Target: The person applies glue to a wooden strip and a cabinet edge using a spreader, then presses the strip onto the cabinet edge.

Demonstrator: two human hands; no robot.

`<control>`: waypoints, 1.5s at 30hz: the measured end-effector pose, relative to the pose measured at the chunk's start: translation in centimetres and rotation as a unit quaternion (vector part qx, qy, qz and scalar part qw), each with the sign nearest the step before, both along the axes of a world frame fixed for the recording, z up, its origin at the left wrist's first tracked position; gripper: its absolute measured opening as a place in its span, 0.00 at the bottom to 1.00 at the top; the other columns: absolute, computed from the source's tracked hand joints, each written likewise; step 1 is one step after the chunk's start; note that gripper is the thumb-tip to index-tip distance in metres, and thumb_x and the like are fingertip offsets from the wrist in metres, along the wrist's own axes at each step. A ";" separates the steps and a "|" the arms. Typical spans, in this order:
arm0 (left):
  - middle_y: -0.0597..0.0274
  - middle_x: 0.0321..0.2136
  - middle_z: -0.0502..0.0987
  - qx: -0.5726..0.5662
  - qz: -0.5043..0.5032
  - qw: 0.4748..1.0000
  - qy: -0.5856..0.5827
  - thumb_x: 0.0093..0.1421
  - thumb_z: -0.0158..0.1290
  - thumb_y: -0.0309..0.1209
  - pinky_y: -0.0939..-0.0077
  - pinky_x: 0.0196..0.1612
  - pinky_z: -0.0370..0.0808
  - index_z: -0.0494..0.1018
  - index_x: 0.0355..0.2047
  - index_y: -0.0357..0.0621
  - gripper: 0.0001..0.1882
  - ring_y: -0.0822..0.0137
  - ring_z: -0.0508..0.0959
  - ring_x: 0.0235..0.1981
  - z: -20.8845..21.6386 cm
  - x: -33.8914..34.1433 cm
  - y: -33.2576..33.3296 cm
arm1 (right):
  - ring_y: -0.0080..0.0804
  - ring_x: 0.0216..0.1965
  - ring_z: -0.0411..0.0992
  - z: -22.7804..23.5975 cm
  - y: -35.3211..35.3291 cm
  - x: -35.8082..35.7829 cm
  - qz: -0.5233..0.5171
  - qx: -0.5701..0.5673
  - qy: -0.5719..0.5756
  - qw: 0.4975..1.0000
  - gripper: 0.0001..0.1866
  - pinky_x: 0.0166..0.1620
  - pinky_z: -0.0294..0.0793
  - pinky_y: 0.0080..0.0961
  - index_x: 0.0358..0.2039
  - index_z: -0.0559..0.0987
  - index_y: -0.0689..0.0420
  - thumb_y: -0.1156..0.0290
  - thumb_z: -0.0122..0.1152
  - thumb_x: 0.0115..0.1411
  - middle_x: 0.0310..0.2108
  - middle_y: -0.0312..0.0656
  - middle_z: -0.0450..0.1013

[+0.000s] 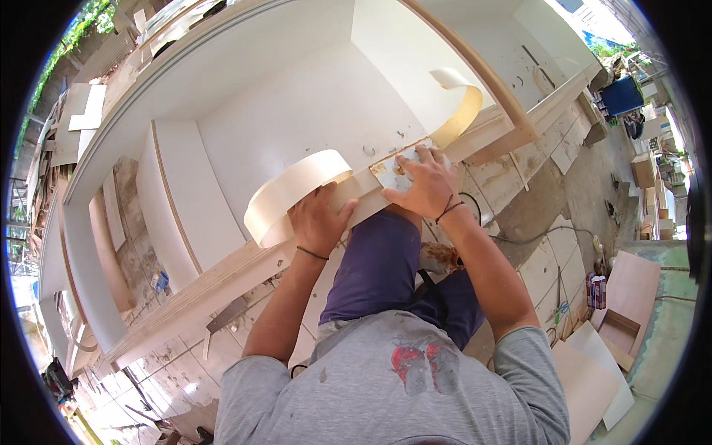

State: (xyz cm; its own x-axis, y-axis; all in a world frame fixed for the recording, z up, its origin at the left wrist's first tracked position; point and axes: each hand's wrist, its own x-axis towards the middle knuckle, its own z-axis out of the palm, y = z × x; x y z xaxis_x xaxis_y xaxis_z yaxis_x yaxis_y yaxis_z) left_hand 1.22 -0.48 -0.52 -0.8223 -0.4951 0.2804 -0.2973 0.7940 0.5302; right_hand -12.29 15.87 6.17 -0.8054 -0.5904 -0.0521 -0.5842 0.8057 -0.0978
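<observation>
A cream edge-banding strip (300, 176) curls in a wide loop around my left hand (320, 219). My left fingers are bent against the strip, with the thumb out to the side. My right hand (426, 182) lies over a small white board scrap (391, 172) with brown stains and grips it against the cabinet's front edge. Beyond that hand, another curled length of cream banding (463, 119) rises into the cabinet. The large white cabinet carcass (297, 104) lies in front of me, its wooden edge running between my hands and my legs.
A white divider panel (204, 178) stands inside the carcass at left. Cut boards (593, 371) and a small box (595, 290) lie at lower right. A cable (549, 231) crosses the tiled floor. A blue bin (621, 96) stands far right.
</observation>
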 end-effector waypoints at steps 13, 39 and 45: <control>0.59 0.37 0.74 0.019 0.006 1.000 -0.007 0.46 0.66 0.46 0.57 0.47 0.66 0.80 0.40 0.46 0.24 0.56 0.73 0.43 0.4 0.1 0.3 | 0.51 0.65 0.57 0.6 -0.1 -0.3 -0.007 0.003 -0.037 0.999 0.37 0.61 0.57 0.55 0.53 0.79 0.46 0.42 0.65 0.42 0.60 0.52 0.64; 0.61 0.36 0.72 -0.026 0.001 0.999 -0.042 0.46 0.65 0.46 0.57 0.46 0.66 0.80 0.40 0.48 0.23 0.58 0.71 0.44 0.2 0.0 -0.4 | 0.49 0.66 0.54 0.4 2.1 -0.3 -0.015 -0.002 0.005 1.000 0.39 0.60 0.54 0.63 0.53 0.79 0.47 0.41 0.67 0.41 0.61 0.51 0.63; 0.61 0.36 0.72 -0.015 0.002 0.999 -0.042 0.46 0.65 0.46 0.57 0.47 0.66 0.80 0.40 0.48 0.23 0.58 0.71 0.44 0.2 -0.2 -0.1 | 0.49 0.66 0.54 -0.8 4.6 -2.3 0.006 -0.033 -0.012 0.999 0.39 0.60 0.53 0.63 0.53 0.78 0.47 0.42 0.68 0.41 0.62 0.52 0.62</control>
State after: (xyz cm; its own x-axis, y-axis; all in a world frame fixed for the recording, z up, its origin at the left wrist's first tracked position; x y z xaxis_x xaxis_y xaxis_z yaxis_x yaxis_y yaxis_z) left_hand 1.02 -0.62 -0.28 -0.8415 -0.4906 0.2261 -0.3423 0.8081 0.4795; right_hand -14.55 20.44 5.41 -0.7974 -0.6026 -0.0323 -0.5904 0.7900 -0.1651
